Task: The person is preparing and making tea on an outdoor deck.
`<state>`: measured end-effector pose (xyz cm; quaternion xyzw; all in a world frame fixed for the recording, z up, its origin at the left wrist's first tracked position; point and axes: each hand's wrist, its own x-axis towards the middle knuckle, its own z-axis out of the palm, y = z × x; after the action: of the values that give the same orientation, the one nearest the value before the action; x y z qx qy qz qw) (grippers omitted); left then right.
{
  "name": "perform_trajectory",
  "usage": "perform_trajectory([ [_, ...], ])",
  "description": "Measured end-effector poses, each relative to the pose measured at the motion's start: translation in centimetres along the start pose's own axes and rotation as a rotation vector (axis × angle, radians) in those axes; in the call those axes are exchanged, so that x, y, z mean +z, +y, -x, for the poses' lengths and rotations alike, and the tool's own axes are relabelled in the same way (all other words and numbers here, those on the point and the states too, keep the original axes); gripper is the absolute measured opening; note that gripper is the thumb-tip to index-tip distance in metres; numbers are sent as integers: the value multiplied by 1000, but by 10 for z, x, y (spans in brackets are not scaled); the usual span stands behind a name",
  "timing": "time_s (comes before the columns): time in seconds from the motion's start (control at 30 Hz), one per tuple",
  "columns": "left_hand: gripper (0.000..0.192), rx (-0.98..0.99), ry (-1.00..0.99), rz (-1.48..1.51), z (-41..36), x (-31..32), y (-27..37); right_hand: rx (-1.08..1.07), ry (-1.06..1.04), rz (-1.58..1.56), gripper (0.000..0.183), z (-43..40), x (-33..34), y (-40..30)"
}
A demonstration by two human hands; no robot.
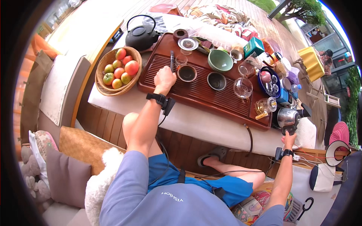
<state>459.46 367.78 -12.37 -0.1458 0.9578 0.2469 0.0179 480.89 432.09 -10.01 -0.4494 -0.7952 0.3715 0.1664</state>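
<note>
My left hand is closed around the near end of a slim dark tea tool, which looks like a brush, over the slatted wooden tea tray. Right of it on the tray are a dark-glazed bowl, a second dark bowl, a clear glass pitcher and a glass teapot holding yellowish contents. A small glass cup stands just beyond my left hand. My right hand grips the black handle of a shiny metal kettle beyond the tray's right end.
A wicker basket of tomatoes and a black cast-iron teapot stand at the left. Behind the bowls are a green pouring bowl and a strainer. A blue-rimmed bowl and a green tin crowd the right. Cables hang near my wrists.
</note>
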Motion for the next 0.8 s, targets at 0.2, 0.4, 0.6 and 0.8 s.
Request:
perform_trajectory([
  [0.2,30,-68,-5,117,-8,-1,-16,-281,194,-12,51,16,1,15],
  [0.4,14,-265,-298,1184,20,-21,-33,-569,-340,-208,32,148,69,-81],
  [0.6,15,-330,-603,1461,91,-20,-27,-1111,-950,-161,45,285,190,-202],
  [0.8,22,-411,-999,1500,138,-2,-20,-1370,-1048,128,51,312,277,-206],
])
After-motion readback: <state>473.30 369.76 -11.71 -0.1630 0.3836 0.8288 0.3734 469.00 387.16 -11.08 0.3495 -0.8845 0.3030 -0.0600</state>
